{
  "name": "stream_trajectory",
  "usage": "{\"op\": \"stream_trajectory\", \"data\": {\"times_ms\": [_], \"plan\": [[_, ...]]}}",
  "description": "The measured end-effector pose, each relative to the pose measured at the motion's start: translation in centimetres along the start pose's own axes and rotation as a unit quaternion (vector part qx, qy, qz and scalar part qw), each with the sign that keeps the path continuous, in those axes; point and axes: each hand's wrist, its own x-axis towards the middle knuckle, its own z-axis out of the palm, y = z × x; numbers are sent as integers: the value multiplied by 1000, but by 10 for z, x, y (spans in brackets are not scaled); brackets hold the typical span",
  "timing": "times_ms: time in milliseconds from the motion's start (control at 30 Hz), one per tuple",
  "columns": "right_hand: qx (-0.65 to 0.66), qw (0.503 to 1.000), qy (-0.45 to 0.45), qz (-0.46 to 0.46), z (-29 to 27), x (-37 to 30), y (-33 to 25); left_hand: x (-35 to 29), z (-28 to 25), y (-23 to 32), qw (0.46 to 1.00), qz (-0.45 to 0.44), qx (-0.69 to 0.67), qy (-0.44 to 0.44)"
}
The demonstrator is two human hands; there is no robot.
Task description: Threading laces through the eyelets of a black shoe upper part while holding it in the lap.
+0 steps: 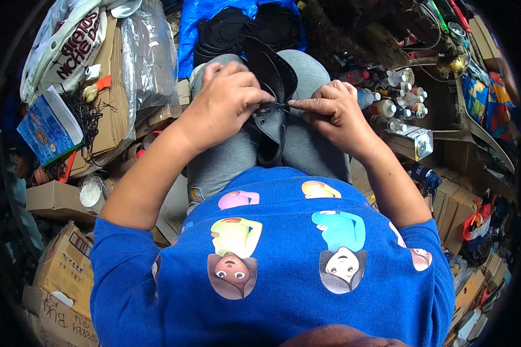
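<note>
Black shoe piece [270, 126] is held between grey-trousered thighs [223, 155], its eyelets facing up. Its left edge is pinched between thumb and forefinger of the left hand [228, 95]. The forefinger of the right hand [337, 113] is extended to the right edge, other fingers bent; whether anything is gripped there cannot be told. Beyond the knees, black pieces [223, 36] are laid on blue sheeting [188, 40].

Soft, bright light falls on the blue shirt [283, 266], and the middle looks clear. The black leather piece [270, 128] is dark, so its inside is hard to see. Shiny spots dot the plastic bag [147, 52]. Edges bend, and corners are black.
</note>
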Motion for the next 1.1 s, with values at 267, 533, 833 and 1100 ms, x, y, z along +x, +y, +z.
{"op": "stream_trajectory", "data": {"times_ms": [267, 533, 833, 1100], "plan": [[73, 996, 9, 59, 2, -1, 0, -13, 14, -8, 990, -132, -32, 45], [-16, 1000, -5, 20, -3, -7, -10, -6, 4, 11, 992, -71, 22, 101], [72, 992, 17, 102, 7, -3, -8, -13, 25, -4, 986, -139, -62, 71], [132, 981, 67, 124, 18, 2, -1, -2, 34, 5, 979, -188, -33, 70]]}}
